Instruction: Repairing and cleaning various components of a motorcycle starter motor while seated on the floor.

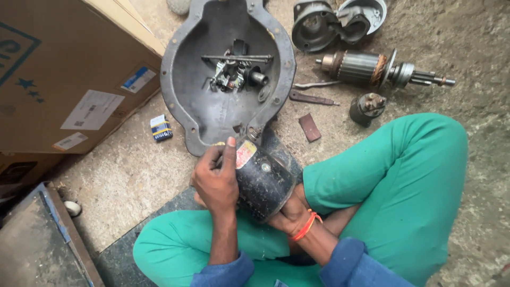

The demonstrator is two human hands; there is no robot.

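I sit cross-legged in green trousers on the ground. Both hands hold a black cylindrical motor housing (263, 180) with a worn red and yellow label over my lap. My left hand (217, 178) wraps its left side, thumb pressed on the rim by the label. My right hand (287, 212), with an orange thread on the wrist, cups the housing from underneath. Just beyond it lies a dark metal pan-shaped cover (183, 79) holding small parts and two thin rods (236, 57).
A motor armature (372, 69) lies at the upper right, with a small solenoid part (366, 108), two cast end housings (334, 21) and flat metal strips (311, 98) nearby. Cardboard boxes (64, 69) stand at left. A small blue and yellow packet (160, 128) lies on the ground.
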